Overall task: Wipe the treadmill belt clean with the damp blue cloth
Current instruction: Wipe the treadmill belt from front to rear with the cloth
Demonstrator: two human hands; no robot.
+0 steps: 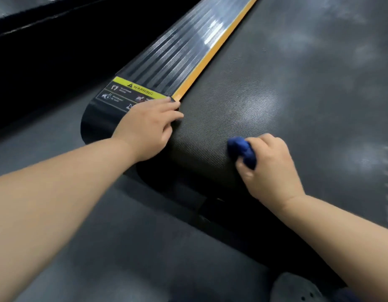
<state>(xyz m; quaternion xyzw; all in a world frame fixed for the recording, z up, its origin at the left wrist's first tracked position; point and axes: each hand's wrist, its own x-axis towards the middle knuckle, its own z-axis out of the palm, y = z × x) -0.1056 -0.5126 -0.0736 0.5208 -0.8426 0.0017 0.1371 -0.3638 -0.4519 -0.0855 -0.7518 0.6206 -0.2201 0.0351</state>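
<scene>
The dark textured treadmill belt (pixel 297 88) runs from the near rear end up toward the top right, with pale smudges on it. My right hand (pixel 271 168) is closed around a bunched blue cloth (pixel 243 152) and presses it on the belt near its rear edge. My left hand (pixel 149 129) rests flat, fingers spread, at the belt's left edge, where the side rail ends. It holds nothing.
A ribbed grey side rail (pixel 180 53) with an orange strip (pixel 214 51) borders the belt on the left, with a yellow warning label (pixel 136 89) at its near end. Dark rubber floor (pixel 123 247) lies below. A grey shoe (pixel 297 288) shows at the bottom right.
</scene>
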